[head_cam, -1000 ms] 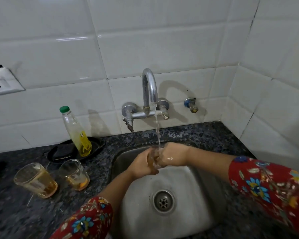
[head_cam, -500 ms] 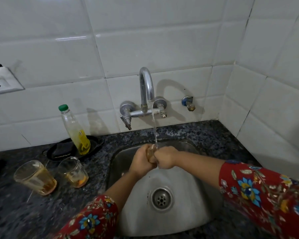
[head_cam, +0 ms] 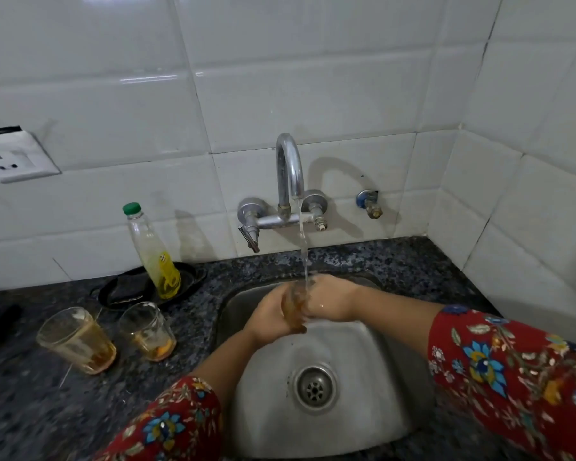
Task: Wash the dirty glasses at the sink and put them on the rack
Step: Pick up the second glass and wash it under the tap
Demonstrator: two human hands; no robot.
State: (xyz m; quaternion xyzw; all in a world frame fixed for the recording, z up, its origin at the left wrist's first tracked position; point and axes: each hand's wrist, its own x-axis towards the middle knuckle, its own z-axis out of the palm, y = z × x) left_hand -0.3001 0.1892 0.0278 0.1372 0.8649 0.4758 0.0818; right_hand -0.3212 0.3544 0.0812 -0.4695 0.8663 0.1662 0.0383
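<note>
Steel sink (head_cam: 373, 371) set into a dark speckled granite counter (head_cam: 40, 407), its basin bare around the drain (head_cam: 314, 388); white tiled walls close the back and the right side, forming a corner just beyond the sink's right rim. Both forearms, in red floral sleeves, reach in from the near edge and meet over the back of the basin. The left hand (head_cam: 268, 319) and right hand (head_cam: 331, 301) face each other, each grip closed around a drinking glass (head_cam: 294, 309) held between them. A stream from the wall-mounted tap (head_cam: 290, 181) falls onto this glass, which shows an amber-brown tint; its orientation cannot be told.

On the counter left of the sink, two further glasses stand near each other: the left glass (head_cam: 77, 341), tilted in this wide view, holds amber liquid at its base; the smaller glass (head_cam: 148, 331) holds orange-brown residue. Behind them, a green-capped bottle (head_cam: 153, 254) part-filled with yellow liquid stands in a black dish (head_cam: 127, 291). A wall socket (head_cam: 15, 161) lies at far left.
</note>
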